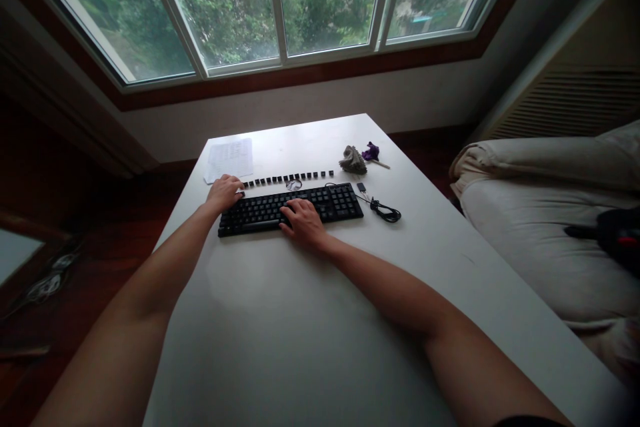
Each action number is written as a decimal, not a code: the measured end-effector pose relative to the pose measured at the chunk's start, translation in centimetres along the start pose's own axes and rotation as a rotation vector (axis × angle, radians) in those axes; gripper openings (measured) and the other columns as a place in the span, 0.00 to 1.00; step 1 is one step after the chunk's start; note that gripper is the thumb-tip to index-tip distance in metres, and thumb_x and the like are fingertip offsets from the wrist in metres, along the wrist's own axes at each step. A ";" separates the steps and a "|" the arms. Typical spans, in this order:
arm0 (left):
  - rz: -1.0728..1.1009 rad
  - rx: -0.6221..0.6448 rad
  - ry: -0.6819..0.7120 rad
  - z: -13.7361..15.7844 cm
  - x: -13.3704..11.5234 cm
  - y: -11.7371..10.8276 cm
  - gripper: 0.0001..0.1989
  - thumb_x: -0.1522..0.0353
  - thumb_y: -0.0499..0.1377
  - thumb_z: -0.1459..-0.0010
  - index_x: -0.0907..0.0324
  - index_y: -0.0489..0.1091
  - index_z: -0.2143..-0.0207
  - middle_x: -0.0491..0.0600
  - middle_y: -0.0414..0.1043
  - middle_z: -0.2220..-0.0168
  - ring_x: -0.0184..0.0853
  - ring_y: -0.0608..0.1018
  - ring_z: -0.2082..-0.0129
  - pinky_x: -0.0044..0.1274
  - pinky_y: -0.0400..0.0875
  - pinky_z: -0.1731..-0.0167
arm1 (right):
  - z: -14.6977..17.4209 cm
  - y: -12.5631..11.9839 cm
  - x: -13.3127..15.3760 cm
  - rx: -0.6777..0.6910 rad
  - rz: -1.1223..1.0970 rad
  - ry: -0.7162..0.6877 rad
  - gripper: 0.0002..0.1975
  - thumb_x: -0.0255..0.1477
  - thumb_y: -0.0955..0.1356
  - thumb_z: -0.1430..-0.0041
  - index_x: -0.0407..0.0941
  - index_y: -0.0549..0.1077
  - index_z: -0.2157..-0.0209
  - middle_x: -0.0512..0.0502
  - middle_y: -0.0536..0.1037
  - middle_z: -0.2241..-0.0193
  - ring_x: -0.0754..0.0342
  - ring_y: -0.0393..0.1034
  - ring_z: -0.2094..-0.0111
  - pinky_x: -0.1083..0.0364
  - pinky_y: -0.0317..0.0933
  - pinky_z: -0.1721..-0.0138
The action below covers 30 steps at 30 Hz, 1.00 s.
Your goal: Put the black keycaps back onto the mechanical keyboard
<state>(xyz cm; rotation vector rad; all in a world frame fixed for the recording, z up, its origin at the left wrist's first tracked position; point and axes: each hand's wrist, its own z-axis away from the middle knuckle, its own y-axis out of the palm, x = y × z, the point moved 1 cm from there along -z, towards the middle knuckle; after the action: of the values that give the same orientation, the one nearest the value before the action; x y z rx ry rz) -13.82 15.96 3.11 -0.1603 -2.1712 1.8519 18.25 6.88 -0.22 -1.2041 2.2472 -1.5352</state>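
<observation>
A black full-size keyboard (260, 211) lies on the white table, slightly turned. At its far left corner is my left hand (225, 192), fingers bent together with a small black keycap (241, 194) at the thumb tip. Just beyond the keyboard, a row of loose black keycaps (275, 180) runs to the right from my left fingertips. My right hand (304, 219) rests palm down on the middle of the keyboard, its fingers apart over the keys and holding nothing. A small round clear item with a shiny wire (294, 185) lies between the row and the keyboard.
Printed paper sheets (230, 159) lie at the table's far left. A coiled black cable (385, 211) with a USB plug sits right of the keyboard. Behind it are a crumpled grey cloth (353, 160) and a purple bundle on a stick (371, 151). A pale sofa (520, 240) stands at right.
</observation>
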 end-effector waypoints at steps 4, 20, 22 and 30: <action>-0.038 0.013 -0.017 0.1 -0.2 -0.3 0.11 0.63 0.61 0.42 0.52 0.78 0.56 0.53 0.76 0.50 0.49 0.71 0.47 0.36 0.68 0.50 | 0.1 0.0 0.1 -0.003 0.003 -0.003 0.21 0.39 0.70 0.36 0.45 0.73 0.44 0.36 0.71 0.43 0.40 0.60 0.41 0.42 0.52 0.38; 0.057 0.007 -0.044 1.2 1.3 -0.9 0.15 0.63 0.55 0.36 0.53 0.78 0.52 0.52 0.77 0.51 0.45 0.73 0.49 0.33 0.67 0.50 | -0.3 0.6 0.2 -0.007 0.002 -0.007 0.21 0.38 0.70 0.36 0.45 0.73 0.44 0.36 0.71 0.43 0.39 0.60 0.40 0.41 0.52 0.38; 0.085 0.062 0.003 1.8 1.5 -1.6 0.14 0.64 0.55 0.36 0.52 0.78 0.53 0.50 0.78 0.52 0.43 0.75 0.52 0.31 0.68 0.52 | -0.4 0.7 0.3 -0.012 0.006 -0.010 0.21 0.38 0.70 0.36 0.45 0.73 0.45 0.36 0.71 0.43 0.39 0.60 0.41 0.41 0.52 0.38; 0.162 0.149 0.064 4.3 0.8 -3.5 0.16 0.62 0.55 0.36 0.51 0.77 0.51 0.48 0.79 0.55 0.38 0.78 0.58 0.27 0.68 0.60 | -0.3 0.9 0.5 -0.026 0.009 -0.007 0.21 0.38 0.70 0.37 0.45 0.74 0.45 0.36 0.71 0.44 0.40 0.60 0.41 0.42 0.53 0.39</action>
<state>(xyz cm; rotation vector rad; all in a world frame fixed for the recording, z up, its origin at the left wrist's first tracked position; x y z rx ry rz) -15.45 11.48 6.01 -0.3687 -2.0207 2.0578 17.28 6.87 -0.69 -1.2032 2.2721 -1.5007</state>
